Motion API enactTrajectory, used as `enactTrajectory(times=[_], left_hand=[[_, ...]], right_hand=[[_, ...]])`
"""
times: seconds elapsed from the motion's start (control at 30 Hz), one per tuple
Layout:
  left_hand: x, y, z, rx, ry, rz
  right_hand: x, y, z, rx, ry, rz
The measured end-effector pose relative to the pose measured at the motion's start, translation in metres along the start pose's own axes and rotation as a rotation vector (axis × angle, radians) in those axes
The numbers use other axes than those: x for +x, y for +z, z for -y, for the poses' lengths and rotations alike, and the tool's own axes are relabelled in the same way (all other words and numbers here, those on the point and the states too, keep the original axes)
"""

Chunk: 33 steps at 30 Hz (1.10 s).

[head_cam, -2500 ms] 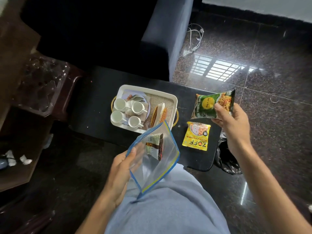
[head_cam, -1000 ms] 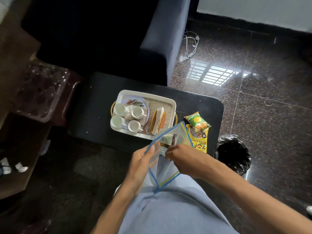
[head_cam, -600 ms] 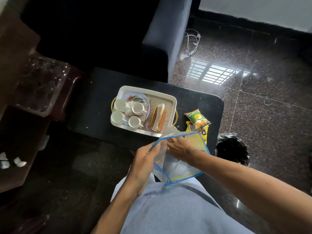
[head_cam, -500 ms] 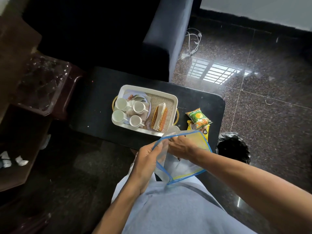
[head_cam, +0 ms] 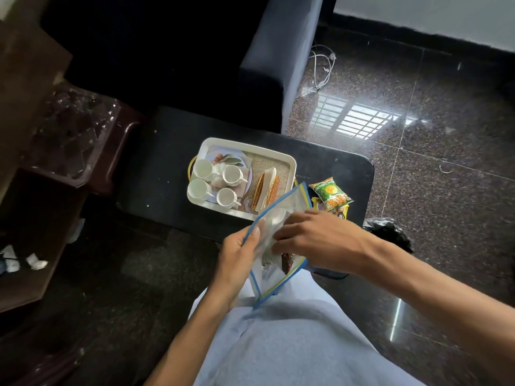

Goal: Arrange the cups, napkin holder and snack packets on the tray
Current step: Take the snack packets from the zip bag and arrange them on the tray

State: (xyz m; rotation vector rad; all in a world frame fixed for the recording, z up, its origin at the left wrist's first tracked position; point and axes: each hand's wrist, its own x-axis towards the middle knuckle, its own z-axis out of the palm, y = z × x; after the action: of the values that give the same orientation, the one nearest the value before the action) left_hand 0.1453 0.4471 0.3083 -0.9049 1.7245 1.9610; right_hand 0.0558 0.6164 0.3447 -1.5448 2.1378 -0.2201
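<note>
Clear plastic with a blue edge: this is the bag [head_cam: 278, 240] that both hands hold over the person's lap, near the front edge of the black table [head_cam: 156, 168]. The left hand [head_cam: 239, 260] pinches one side of the bag mouth, thumb on the blue edge, and keeps it open. The right hand [head_cam: 315, 240] reaches into the bag; its fingers [head_cam: 281, 235] are bent around a packet [head_cam: 284, 260] inside, but I cannot tell if the grip is already closed on it, because the plastic blurs this part.

On the table stands the white tray [head_cam: 291, 162]. Four white cups [head_cam: 214, 181] are in its left half, on a plate with a leaf picture. The napkin holder [head_cam: 267, 185], with white napkins between two orange-gold sides, stands upright in the right half. A green snack packet [head_cam: 330, 193] lies on the table just beside the tray, on its right, and it rests partly on a yellow packet [head_cam: 344, 211] under it.

So I judge that the cups and holder are done, and the step in hand is taking the last packet out of the bag. The next move calls for a firm pinch on the packet and a straight pull through the mouth, while the left hand holds the bag steady. After that, all the packets must go into the free part of the tray, which is narrow, without pushing the holder over.
</note>
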Motion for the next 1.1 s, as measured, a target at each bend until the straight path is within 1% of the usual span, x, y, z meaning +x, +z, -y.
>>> enactTrajectory(times=[0.07, 0.13, 0.2, 0.27, 0.33, 0.37, 0.4, 0.53, 0.6, 0.67, 0.73, 0.8, 0.87, 0.97, 1.1], left_hand=[[-0.001, -0.007, -0.001, 0.001, -0.009, 0.013], [-0.001, -0.014, -0.002, 0.008, -0.007, -0.003], [-0.001, -0.019, -0.003, 0.007, -0.006, -0.028], [0.0, -0.022, -0.002, 0.022, -0.009, -0.039], [0.002, -0.024, 0.0, 0.024, -0.02, -0.063], [0.003, -0.025, 0.001, 0.022, -0.029, -0.08], [0.002, -0.026, 0.002, 0.017, -0.038, -0.095], [-0.002, -0.033, 0.005, -0.001, -0.055, -0.152], [-0.006, -0.036, 0.005, -0.013, -0.06, -0.183], [-0.01, -0.038, 0.005, -0.025, -0.063, -0.219], [-0.014, -0.04, 0.006, -0.031, -0.066, -0.25], [-0.017, -0.04, 0.007, -0.033, -0.074, -0.278], [-0.021, -0.041, 0.009, -0.026, -0.078, -0.297], [-0.025, -0.04, 0.011, -0.009, -0.085, -0.313], [-0.029, -0.042, 0.013, -0.008, -0.095, -0.328]], right_hand=[[-0.02, -0.018, 0.002, 0.163, 0.045, -0.178], [-0.039, -0.022, -0.001, 0.344, 0.168, -0.389], [-0.052, -0.018, -0.004, 0.576, 0.318, -0.602], [-0.06, -0.011, -0.005, 0.957, 0.435, -0.776], [-0.065, -0.006, -0.005, 1.312, 0.474, -0.915], [-0.067, -0.004, -0.006, 1.397, 0.488, -0.963], [-0.069, -0.001, -0.008, 1.43, 0.508, -0.998], [-0.068, 0.018, -0.024, 1.428, 0.701, -1.136], [-0.066, 0.037, -0.037, 1.378, 0.842, -1.166], [-0.061, 0.062, -0.056, 1.244, 0.998, -1.154], [-0.053, 0.089, -0.077, 1.089, 1.141, -1.099], [-0.041, 0.119, -0.096, 0.998, 1.252, -1.022], [-0.026, 0.147, -0.112, 1.011, 1.326, -0.953], [-0.001, 0.181, -0.125, 1.097, 1.409, -0.856], [0.025, 0.207, -0.13, 1.134, 1.387, -0.746]])
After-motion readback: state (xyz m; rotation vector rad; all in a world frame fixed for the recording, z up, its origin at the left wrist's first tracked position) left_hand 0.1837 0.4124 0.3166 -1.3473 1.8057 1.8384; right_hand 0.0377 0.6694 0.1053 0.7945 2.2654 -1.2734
